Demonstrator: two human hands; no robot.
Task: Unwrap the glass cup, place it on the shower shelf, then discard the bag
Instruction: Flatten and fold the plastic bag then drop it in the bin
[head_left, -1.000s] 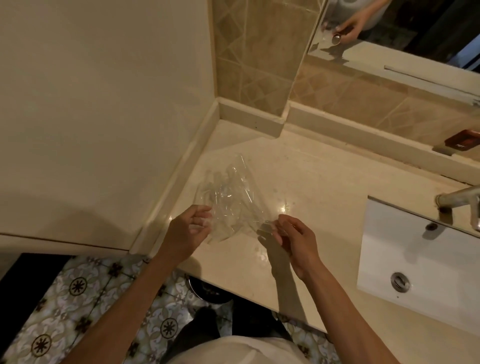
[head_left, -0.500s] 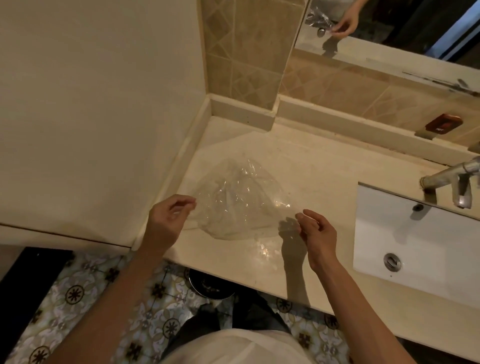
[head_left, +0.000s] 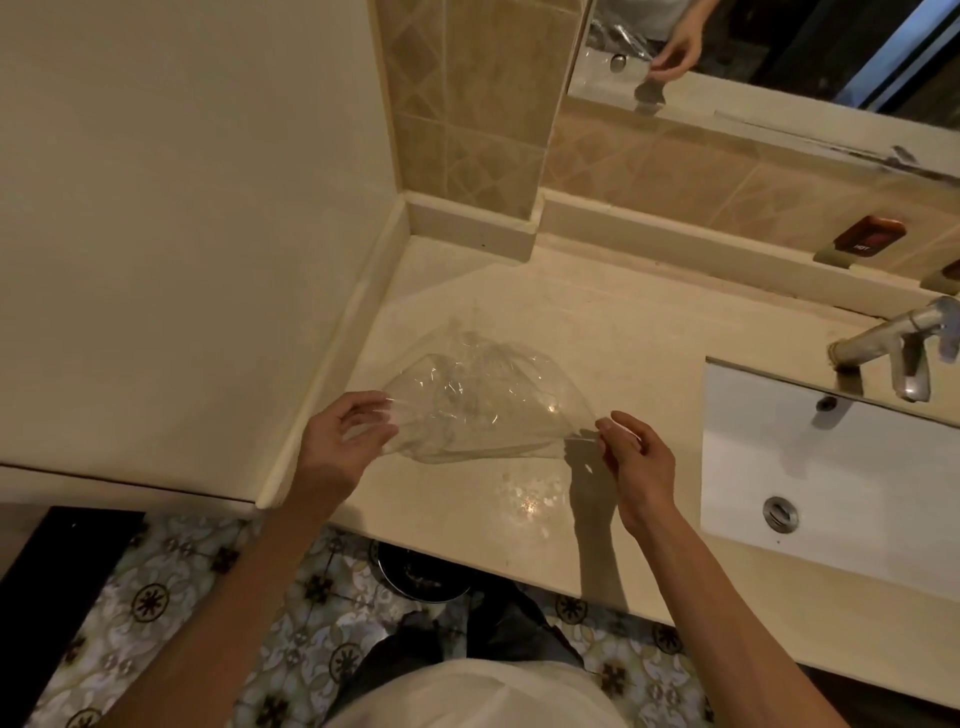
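- The clear plastic bag (head_left: 483, 410) is stretched in the air just above the counter (head_left: 613, 332), left of the sink (head_left: 831, 457), its film crinkled and catching glints of light.
- Whether the glass cup is inside the bag cannot be told; only wrinkled transparent film shows.
- The left hand (head_left: 340, 441) pinches the bag's left edge between thumb and fingertips, the fingers curled, on the side farther from the sink.
- The right hand (head_left: 636, 462) pinches the bag's right corner between thumb and forefinger, just left of the sink, the other fingers loosely bent.
- The hands are well apart, and the film is pulled wide between them.
- The faucet (head_left: 893, 343) stands at the sink's far edge, its spout over the basin.
- The mirror (head_left: 779, 57) hangs on the wall beyond the sink and reflects a hand and the film.
- A dark round bin (head_left: 421, 577) sits on the patterned floor (head_left: 156, 597), under the counter's near edge, left of the sink.
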